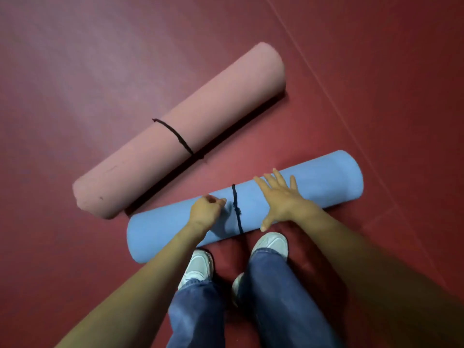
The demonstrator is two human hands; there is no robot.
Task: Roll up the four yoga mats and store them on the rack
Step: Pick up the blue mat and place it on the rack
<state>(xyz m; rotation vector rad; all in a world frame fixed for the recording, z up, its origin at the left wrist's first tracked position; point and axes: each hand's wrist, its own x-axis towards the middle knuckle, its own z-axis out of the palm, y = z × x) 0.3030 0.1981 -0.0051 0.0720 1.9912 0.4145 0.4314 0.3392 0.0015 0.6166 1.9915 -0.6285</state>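
**Two mats rolled and tied on the floor; hands on the nearer one**

Nearest the camera we note blue denim trouser legs and a pair of white trainers, toes just beside the rolled, smooth light-blue foam yoga mat. This mat lies on the dark red, matte floor, a tight cylinder running from lower left to upper right, bound near its middle by a thin dark knotted cord.

The right hand lies flat on top of the roll just right of the cord, fingers straight and spread, gripping nothing. The left hand sits on the roll just left of the cord with its fingers curled. Its fingertips are turned away from us, so we cannot tell whether it pinches anything.

Beyond, close by and roughly parallel, lies a rolled dusty-pink foam yoga mat, slightly scuffed and tied with a thin black cord. Its near end almost meets the blue roll's left end. The underside of both rolls is hidden.
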